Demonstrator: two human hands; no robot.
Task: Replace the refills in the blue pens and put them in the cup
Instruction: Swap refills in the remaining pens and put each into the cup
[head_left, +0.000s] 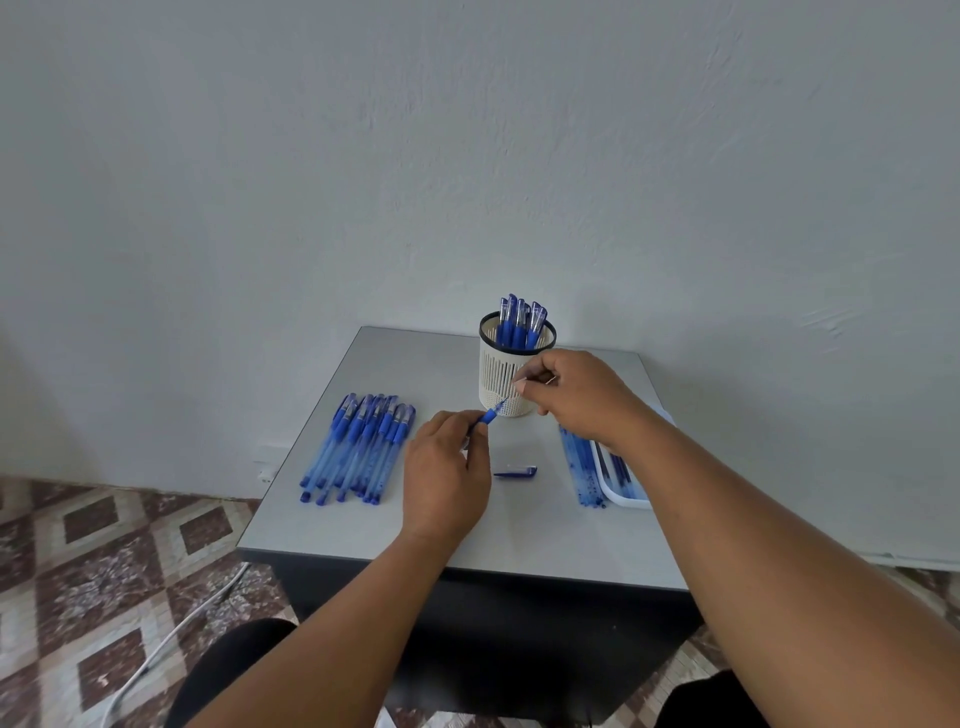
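Note:
My left hand (445, 474) grips a blue pen barrel (487, 417) that points up and right toward the cup. My right hand (571, 396) pinches something small at the pen's tip end, just in front of the white slotted cup (497, 375). Several capped blue pens (519, 322) stand in that cup. A blue pen cap (515, 472) lies loose on the table between my hands. A row of several blue pens (358, 447) lies at the left. Blue refills (581, 470) lie at the right, beside a white tray (623, 486).
The small grey table (363, 519) stands against a pale wall. Its front edge drops to a dark base. Patterned floor tiles (104, 545) and a white cable (171, 634) lie at the lower left. My right forearm crosses over the tray.

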